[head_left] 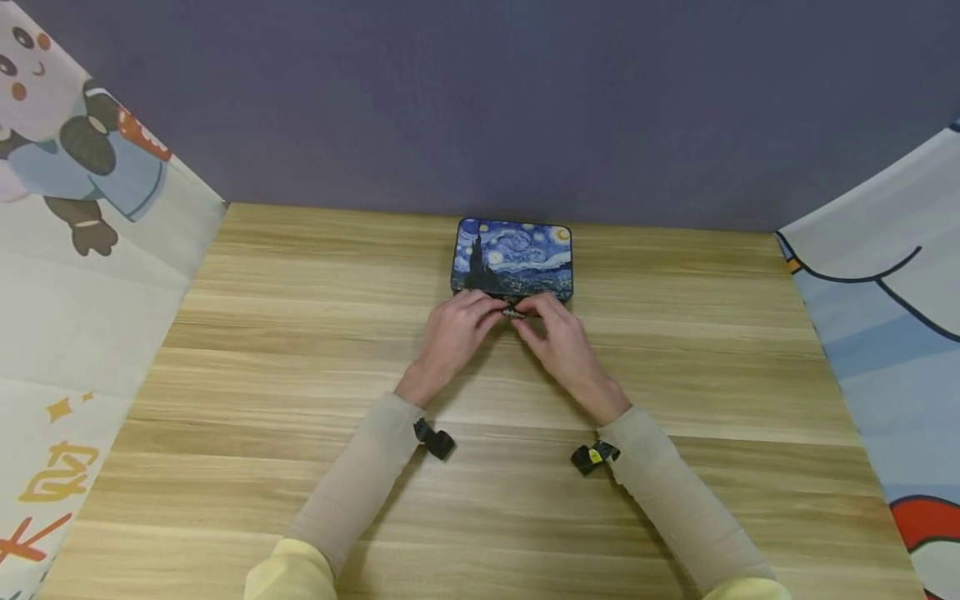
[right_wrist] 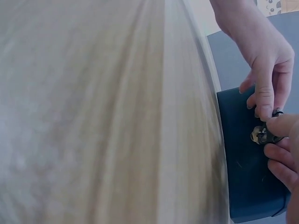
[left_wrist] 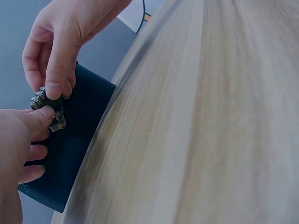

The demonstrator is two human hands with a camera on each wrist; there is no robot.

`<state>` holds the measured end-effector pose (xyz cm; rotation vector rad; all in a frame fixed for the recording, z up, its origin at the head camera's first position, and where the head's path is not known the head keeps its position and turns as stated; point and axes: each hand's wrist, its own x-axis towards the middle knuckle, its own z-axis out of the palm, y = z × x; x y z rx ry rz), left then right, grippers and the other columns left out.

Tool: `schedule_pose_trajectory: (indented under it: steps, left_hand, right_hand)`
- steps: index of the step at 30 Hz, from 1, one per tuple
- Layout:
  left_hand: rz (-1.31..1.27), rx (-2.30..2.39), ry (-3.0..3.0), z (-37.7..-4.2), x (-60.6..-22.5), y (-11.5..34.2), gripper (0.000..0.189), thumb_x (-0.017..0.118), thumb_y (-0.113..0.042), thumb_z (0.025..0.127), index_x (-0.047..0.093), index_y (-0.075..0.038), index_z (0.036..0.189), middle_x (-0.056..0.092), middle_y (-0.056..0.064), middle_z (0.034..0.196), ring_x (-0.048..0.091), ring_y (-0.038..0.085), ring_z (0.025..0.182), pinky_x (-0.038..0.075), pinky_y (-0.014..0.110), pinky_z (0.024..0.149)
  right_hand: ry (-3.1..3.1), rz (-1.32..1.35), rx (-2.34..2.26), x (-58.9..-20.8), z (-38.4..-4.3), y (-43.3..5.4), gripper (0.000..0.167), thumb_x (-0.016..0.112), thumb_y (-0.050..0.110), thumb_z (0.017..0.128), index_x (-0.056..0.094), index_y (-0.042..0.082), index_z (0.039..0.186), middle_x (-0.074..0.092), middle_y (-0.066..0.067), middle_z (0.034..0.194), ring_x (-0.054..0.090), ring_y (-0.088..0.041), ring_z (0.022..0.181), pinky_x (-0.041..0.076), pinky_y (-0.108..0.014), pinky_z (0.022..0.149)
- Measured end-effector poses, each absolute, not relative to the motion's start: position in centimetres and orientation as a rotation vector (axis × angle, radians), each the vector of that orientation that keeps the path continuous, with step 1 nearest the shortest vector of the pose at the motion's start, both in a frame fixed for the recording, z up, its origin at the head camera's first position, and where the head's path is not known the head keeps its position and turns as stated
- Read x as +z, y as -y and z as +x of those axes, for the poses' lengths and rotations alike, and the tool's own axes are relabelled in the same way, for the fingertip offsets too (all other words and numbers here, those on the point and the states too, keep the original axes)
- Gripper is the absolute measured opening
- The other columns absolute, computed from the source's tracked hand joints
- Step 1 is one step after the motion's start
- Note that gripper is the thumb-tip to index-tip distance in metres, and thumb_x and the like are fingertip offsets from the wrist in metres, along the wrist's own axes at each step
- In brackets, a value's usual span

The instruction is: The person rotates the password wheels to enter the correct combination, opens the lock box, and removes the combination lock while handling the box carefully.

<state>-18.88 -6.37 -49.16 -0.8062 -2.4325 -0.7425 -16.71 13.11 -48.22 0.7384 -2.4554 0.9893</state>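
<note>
A box (head_left: 512, 257) with a swirling blue night-sky painting on its lid lies at the back of the table. On its dark blue front side, a small combination padlock (left_wrist: 41, 99) with ridged number dials hangs at a brass-coloured latch (right_wrist: 256, 135). My left hand (head_left: 454, 332) pinches the padlock from the left, between thumb and fingers. From the other side my right hand (head_left: 564, 343) pinches it too, thumb below. The fingertips hide much of the padlock, and I cannot tell whether its shackle is open.
The box stands on a wood-grain table (head_left: 300, 350), close to a dark blue-grey wall (head_left: 495, 108) behind it. Printed panels with cartoon figures flank the table, one on the left (head_left: 82, 317) and one on the right (head_left: 885, 350). Each wrist wears a black camera strap.
</note>
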Motion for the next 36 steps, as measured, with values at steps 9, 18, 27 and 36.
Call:
schedule_pose_trajectory:
  steps: [9,18,27,36]
  left_hand:
    - [-0.8,-0.751,2.432,-18.82,-49.14,6.28,0.016,0.079,-0.02,0.092,0.081,-0.01,0.105,0.078,0.002,0.099,0.071,0.017,0.087,0.06,0.028,0.08]
    - [-0.8,-0.748,2.424,-18.82,-49.08,6.28,0.016,0.079,-0.019,0.092,0.081,-0.009,0.104,0.078,0.002,0.099,0.071,0.017,0.087,0.06,0.028,0.08]
    - [-0.805,-0.751,2.436,-18.79,-49.09,6.3,0.018,0.078,-0.022,0.093,0.08,-0.009,0.105,0.078,0.003,0.1,0.071,0.018,0.088,0.06,0.028,0.08]
    - [-0.806,-0.74,2.438,-18.81,-49.07,6.32,0.018,0.078,-0.022,0.093,0.08,-0.01,0.105,0.078,0.002,0.101,0.071,0.018,0.089,0.06,0.028,0.082]
  right_hand:
    - [2.443,0.749,0.977,-48.18,-16.78,-13.09,0.021,0.078,0.0,0.09,0.065,0.0,0.107,0.068,-0.014,0.103,0.069,-0.027,0.096,0.062,-0.037,0.087]
    - [2.425,0.742,0.986,-48.14,-16.78,-13.03,0.022,0.079,0.0,0.089,0.066,-0.002,0.106,0.069,-0.016,0.103,0.069,-0.03,0.095,0.062,-0.039,0.087]
    - [2.441,0.741,0.987,-48.2,-16.76,-13.05,0.021,0.079,0.001,0.09,0.067,-0.002,0.106,0.069,-0.016,0.104,0.07,-0.03,0.095,0.062,-0.038,0.087]
    - [2.437,0.747,0.992,-48.26,-16.78,-13.07,0.023,0.079,0.0,0.089,0.066,-0.003,0.107,0.068,-0.016,0.104,0.069,-0.03,0.095,0.062,-0.037,0.087]
